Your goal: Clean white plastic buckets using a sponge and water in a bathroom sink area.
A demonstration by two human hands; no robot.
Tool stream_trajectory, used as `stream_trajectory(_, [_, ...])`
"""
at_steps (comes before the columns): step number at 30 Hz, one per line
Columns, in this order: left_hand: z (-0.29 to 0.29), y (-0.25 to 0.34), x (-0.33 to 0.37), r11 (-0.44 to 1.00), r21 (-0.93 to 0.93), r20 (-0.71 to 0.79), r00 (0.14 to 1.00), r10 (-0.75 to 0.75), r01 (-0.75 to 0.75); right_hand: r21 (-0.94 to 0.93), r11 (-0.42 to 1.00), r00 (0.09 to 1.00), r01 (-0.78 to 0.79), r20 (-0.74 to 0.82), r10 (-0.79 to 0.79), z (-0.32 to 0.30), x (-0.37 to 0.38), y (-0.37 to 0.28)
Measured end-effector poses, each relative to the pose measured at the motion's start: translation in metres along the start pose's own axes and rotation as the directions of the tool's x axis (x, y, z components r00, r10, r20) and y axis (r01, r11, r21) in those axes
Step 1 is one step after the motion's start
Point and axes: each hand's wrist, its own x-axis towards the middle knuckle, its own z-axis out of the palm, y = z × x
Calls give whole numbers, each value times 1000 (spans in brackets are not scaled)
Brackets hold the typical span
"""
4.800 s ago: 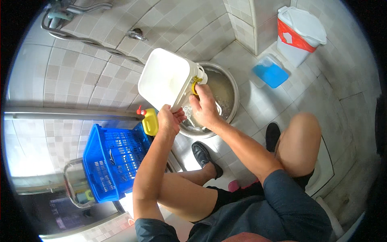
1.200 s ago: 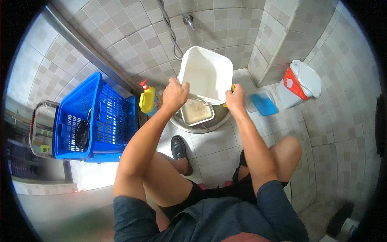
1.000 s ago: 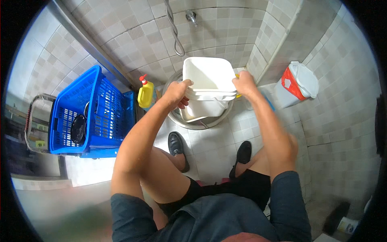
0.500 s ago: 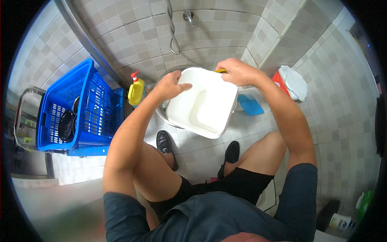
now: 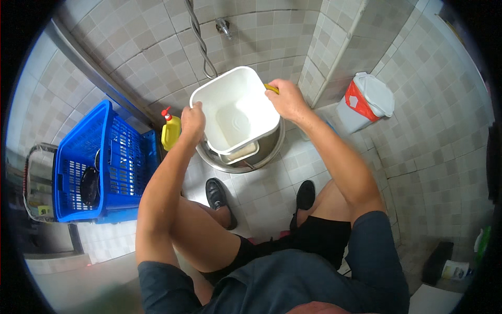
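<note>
A white rectangular plastic tub (image 5: 235,112) is tilted with its open inside toward me, above a round metal basin (image 5: 280,144). My left hand (image 5: 194,123) is closed on the tub's left side. At its upper right edge, my right hand (image 5: 288,99) grips a thin yellow piece (image 5: 271,89) against the tub; most of that piece is hidden by the fingers. Below the tub, a smaller pale container (image 5: 244,153) lies in the basin, partly covered.
On the left stands a blue plastic basket (image 5: 104,193) with dark items inside. Near it is a yellow pump bottle (image 5: 170,131) with a red top. A lidded white bucket (image 5: 361,102) with a red band stands right. A wall tap (image 5: 224,27) and hose (image 5: 197,36) are ahead.
The tub has turned and tipped, showing more of its inside, and moved up and left with both hands. More of the basin and the pale container show. The head view has shifted.
</note>
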Motion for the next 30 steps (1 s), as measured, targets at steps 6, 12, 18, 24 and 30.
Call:
stream_trajectory(6, [3, 16, -18, 991, 128, -158, 987, -10, 30, 295, 917, 934, -270, -153, 324, 40, -32, 31])
stream_trajectory(12, [8, 20, -16, 937, -216, 4, 960, -280, 274, 414, 893, 919, -177, -256, 300, 97, -56, 7])
stream_trajectory(18, [3, 23, -6, 809, -500, 1, 935, -355, 308, 703, 650, 938, -289, 73, 339, 99, -82, 28])
stream_trajectory(24, [-23, 0, 5, 741, -564, 296, 927, -232, 366, 871, 201, 757, -449, 251, 604, 98, -86, 79])
stream_trajectory(30, [-38, -3, 2, 762, -503, 428, 883, -190, 408, 936, 129, 760, -326, 178, 626, 70, -76, 103])
